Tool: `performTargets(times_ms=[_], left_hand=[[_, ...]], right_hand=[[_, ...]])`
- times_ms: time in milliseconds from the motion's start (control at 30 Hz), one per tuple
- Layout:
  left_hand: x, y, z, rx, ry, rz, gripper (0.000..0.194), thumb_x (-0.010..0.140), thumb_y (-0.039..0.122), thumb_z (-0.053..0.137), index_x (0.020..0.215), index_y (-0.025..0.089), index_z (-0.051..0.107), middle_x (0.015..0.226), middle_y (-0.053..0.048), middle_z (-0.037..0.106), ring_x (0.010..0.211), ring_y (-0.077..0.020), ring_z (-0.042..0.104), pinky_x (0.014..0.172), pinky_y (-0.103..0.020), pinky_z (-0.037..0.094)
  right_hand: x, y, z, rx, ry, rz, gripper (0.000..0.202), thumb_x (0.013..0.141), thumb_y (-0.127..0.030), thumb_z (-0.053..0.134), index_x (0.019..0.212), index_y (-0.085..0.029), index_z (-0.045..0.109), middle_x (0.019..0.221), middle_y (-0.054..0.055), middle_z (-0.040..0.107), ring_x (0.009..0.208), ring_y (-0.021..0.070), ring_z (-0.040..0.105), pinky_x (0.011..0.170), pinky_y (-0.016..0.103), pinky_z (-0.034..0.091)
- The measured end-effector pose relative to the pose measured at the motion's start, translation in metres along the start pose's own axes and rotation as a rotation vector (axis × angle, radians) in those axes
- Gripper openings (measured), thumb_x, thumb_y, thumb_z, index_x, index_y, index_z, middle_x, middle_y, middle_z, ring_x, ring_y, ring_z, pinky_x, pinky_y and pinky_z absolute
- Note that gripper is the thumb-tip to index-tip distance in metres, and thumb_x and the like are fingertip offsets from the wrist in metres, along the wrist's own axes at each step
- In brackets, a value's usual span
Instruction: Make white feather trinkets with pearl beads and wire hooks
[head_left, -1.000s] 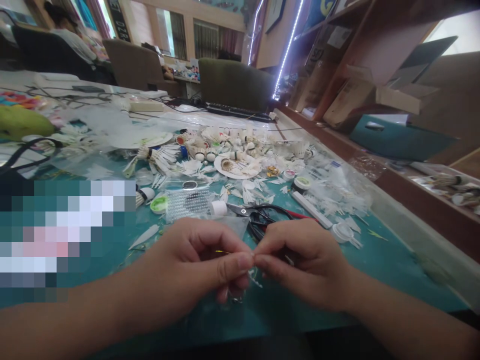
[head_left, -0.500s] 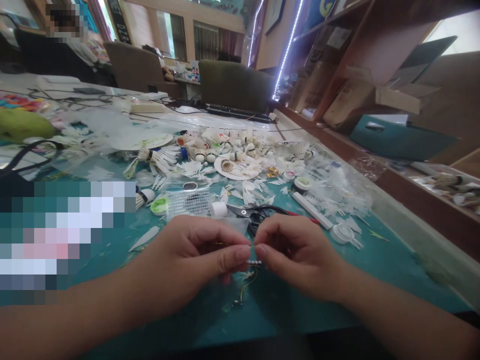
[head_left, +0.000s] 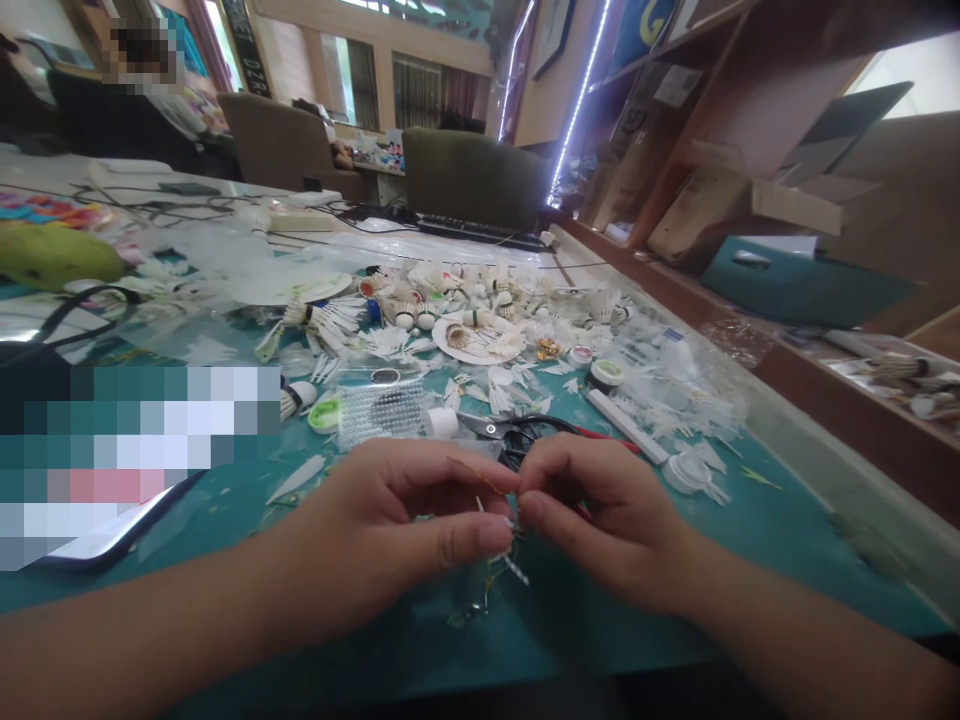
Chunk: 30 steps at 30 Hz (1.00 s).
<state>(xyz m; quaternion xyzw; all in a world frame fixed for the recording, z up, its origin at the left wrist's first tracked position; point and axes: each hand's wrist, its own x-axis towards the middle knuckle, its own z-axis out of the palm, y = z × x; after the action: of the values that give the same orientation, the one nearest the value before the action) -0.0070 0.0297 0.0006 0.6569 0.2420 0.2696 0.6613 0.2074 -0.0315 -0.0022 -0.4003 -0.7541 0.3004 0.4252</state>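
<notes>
My left hand (head_left: 420, 525) is closed, thumb and fingertips round a small piece with a thin gold wire (head_left: 484, 478) and a slim whitish stem; most of the piece is hidden. My right hand (head_left: 600, 515) pinches at the wire's end, its fingertips almost touching the left ones. Below the fingertips a short row of silvery beads (head_left: 517, 571) slants down. Under it, on the green mat (head_left: 360, 640), lies a little dark shiny piece (head_left: 476, 609) with a yellowish strand.
Pliers (head_left: 495, 430) with dark and red handles lie just beyond my hands. Around them are a sheet of beads (head_left: 382, 412), a white cap (head_left: 441, 422), a white bar (head_left: 626, 425) and loose feathers. Many shuttlecocks (head_left: 495, 290) fill the back. A tablet-like device (head_left: 90, 555) sits at left.
The left thumb and forefinger have parted slightly, showing more of the gold wire. The row of beads has tilted from level to slanting downward. The right hand stays almost in place.
</notes>
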Motion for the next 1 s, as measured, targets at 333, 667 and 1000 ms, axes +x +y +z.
performTargets(times_ms=[333,667,1000], left_hand=[[-0.0008,-0.0034,-0.0053,0.181,-0.017,0.231,0.015,0.094,0.017,0.072,0.094,0.025,0.085,0.091,0.001,0.075,0.087,-0.0132,0.069,0.079,-0.019,0.053],[-0.0008,-0.004,-0.0039,0.141,-0.054,0.228,0.019,0.093,0.015,0.073,0.101,0.028,0.084,0.094,0.0,0.072,0.09,-0.0149,0.068,0.081,-0.023,0.053],[-0.0009,0.0,-0.0018,0.185,-0.031,0.177,0.006,0.089,0.023,0.079,0.087,0.025,0.084,0.087,0.0,0.071,0.082,-0.0141,0.068,0.078,-0.022,0.053]], right_hand=[[-0.0006,0.004,0.0001,-0.022,-0.107,-0.007,0.005,0.096,-0.015,0.063,0.091,-0.015,0.065,0.068,-0.005,0.056,0.059,0.0077,0.048,0.055,0.019,0.038],[0.001,0.0051,-0.002,0.668,-0.214,0.48,0.032,0.09,-0.044,0.079,0.087,-0.016,0.065,0.065,-0.002,0.064,0.056,0.0083,0.057,0.053,0.018,0.046],[0.0028,0.006,-0.0008,0.655,-0.214,0.555,0.038,0.082,-0.047,0.086,0.085,-0.015,0.066,0.062,-0.004,0.064,0.052,0.0065,0.057,0.052,0.017,0.047]])
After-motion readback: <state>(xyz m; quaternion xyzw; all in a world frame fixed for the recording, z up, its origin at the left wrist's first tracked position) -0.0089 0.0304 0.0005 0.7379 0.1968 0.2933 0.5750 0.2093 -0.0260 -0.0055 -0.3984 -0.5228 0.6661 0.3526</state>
